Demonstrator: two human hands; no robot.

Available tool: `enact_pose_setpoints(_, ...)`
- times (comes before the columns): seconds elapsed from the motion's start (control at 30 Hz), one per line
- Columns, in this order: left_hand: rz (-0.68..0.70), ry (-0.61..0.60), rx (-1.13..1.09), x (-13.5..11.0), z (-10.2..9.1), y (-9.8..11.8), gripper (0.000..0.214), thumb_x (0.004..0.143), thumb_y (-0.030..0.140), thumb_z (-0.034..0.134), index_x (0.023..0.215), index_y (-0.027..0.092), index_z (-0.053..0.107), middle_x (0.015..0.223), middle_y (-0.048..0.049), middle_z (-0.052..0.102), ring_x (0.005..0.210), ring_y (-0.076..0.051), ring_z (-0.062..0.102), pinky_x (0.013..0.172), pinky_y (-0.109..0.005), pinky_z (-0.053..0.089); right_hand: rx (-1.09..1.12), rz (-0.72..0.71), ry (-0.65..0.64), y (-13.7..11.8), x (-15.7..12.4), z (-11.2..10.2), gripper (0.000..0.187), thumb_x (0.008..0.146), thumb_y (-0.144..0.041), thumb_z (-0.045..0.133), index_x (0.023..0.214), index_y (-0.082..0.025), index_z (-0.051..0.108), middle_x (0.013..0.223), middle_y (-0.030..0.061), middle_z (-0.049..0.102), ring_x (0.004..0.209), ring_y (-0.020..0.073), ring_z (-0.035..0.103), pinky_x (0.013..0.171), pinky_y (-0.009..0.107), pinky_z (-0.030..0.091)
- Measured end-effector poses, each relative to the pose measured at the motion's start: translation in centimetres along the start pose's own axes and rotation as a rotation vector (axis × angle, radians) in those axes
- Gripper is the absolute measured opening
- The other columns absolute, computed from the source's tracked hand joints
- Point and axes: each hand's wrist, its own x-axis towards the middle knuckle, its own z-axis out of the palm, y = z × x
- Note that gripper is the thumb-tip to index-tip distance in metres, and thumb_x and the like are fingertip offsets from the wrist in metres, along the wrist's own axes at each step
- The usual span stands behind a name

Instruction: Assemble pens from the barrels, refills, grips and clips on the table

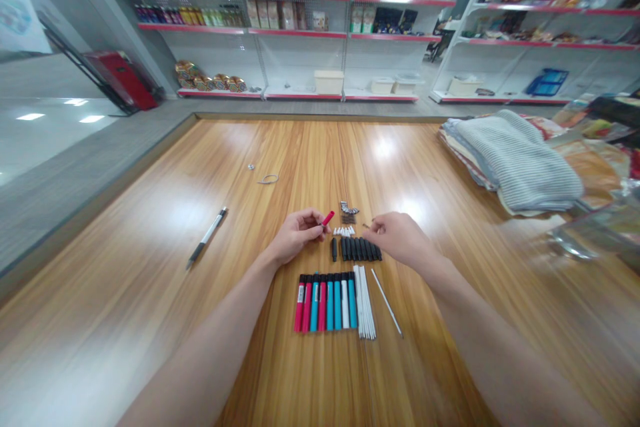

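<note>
My left hand [299, 233] is closed around a pink pen barrel [328, 217], whose end points up and to the right. The fingertips of my right hand [400, 237] pinch a small thin piece too tiny to name. Between and below my hands lie several black pen grips [360, 249] and a row of small white pen parts [344, 231]. Farther off are small dark springs [349, 218] and shiny metal pieces [349, 207]. Nearer me, pink, blue and white pen barrels [327, 303] lie side by side, next to white refills [365, 303] and one separate refill [387, 302].
A black-and-silver pen [207, 238] lies to the left on the wooden table [150, 320]. A looped strip [269, 179] is farther back. Folded cloths [515, 157] and a transparent container [600, 230] occupy the right side. Stocked shelves [300, 32] stand beyond.
</note>
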Motion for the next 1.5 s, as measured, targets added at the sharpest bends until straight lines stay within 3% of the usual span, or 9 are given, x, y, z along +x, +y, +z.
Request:
enact_pose_setpoints(0.07, -0.003, 0.000, -0.003, 0.0, -0.1, -0.1, 0.020, 0.077, 0.025, 0.071, 0.086, 0.013, 0.058, 0.086, -0.0072, 0.066, 0.069, -0.012, 0.060, 0.066, -0.023, 0.045, 0.011, 0.048, 0.182, 0.8, 0.9, 0.6, 0.023, 0.083, -0.039, 0.055, 0.079, -0.022, 0.070, 0.077, 0.0028, 0.069, 0.070, 0.0156, 0.060, 0.058, 0.025, 0.035)
enact_pose_setpoints(0.1, -0.005, 0.000, -0.006, 0.0, -0.1, -0.1, 0.020, 0.077, 0.024, 0.071, 0.087, 0.013, 0.058, 0.086, -0.0073, 0.066, 0.069, -0.012, 0.059, 0.066, -0.023, 0.045, 0.020, 0.056, 0.211, 1.2, 1.2, 1.1, 0.023, 0.084, -0.039, 0.054, 0.081, -0.023, 0.071, 0.078, 0.0024, 0.070, 0.071, 0.0156, 0.061, 0.059, 0.024, 0.035)
enact_pose_setpoints(0.27, 0.003, -0.008, -0.020, 0.0, -0.2, -0.3, 0.019, 0.078, 0.023, 0.069, 0.088, 0.013, 0.057, 0.086, -0.0077, 0.066, 0.070, -0.012, 0.059, 0.067, -0.024, 0.045, 0.069, 0.022, 0.259, 2.8, 2.1, 3.0, 0.023, 0.086, -0.039, 0.053, 0.085, -0.024, 0.070, 0.080, 0.0009, 0.070, 0.073, 0.0155, 0.062, 0.062, 0.024, 0.037)
enact_pose_setpoints(0.5, 0.007, -0.013, -0.012, 0.0, -0.1, -0.1, 0.018, 0.079, 0.023, 0.069, 0.088, 0.012, 0.058, 0.086, -0.0079, 0.065, 0.071, -0.013, 0.059, 0.067, -0.024, 0.045, 0.045, -0.083, 0.402, 3.2, 2.3, 3.6, 0.023, 0.090, -0.032, 0.049, 0.089, -0.021, 0.069, 0.088, 0.0038, 0.068, 0.085, 0.0171, 0.061, 0.076, 0.026, 0.040)
enact_pose_setpoints(0.7, 0.000, 0.005, -0.019, 0.0, 0.0, 0.0, 0.019, 0.078, 0.024, 0.070, 0.087, 0.012, 0.059, 0.085, -0.0081, 0.065, 0.069, -0.012, 0.059, 0.066, -0.024, 0.045, 0.056, -0.117, 0.378, 3.5, 2.4, 3.8, 0.020, 0.088, -0.032, 0.053, 0.087, -0.020, 0.069, 0.089, 0.0053, 0.066, 0.090, 0.0189, 0.058, 0.079, 0.027, 0.040)
enact_pose_setpoints(1.27, 0.000, 0.026, -0.015, 0.0, 0.0, -0.3, 0.020, 0.077, 0.026, 0.070, 0.087, 0.013, 0.058, 0.083, -0.0069, 0.065, 0.065, -0.011, 0.058, 0.062, -0.023, 0.043, 0.068, -0.107, 0.393, 3.1, 2.2, 4.1, 0.020, 0.087, -0.033, 0.052, 0.083, -0.021, 0.067, 0.079, 0.0022, 0.065, 0.079, 0.0167, 0.058, 0.072, 0.024, 0.038)
enact_pose_setpoints(1.5, -0.003, 0.023, -0.025, 0.1, 0.0, -0.2, 0.021, 0.079, 0.026, 0.068, 0.093, 0.013, 0.059, 0.081, -0.0058, 0.064, 0.059, -0.009, 0.052, 0.054, -0.021, 0.036, 0.077, -0.124, 0.361, 2.4, 1.8, 3.9, 0.024, 0.087, -0.038, 0.051, 0.090, -0.023, 0.070, 0.070, -0.0001, 0.064, 0.069, 0.0149, 0.059, 0.063, 0.023, 0.035)
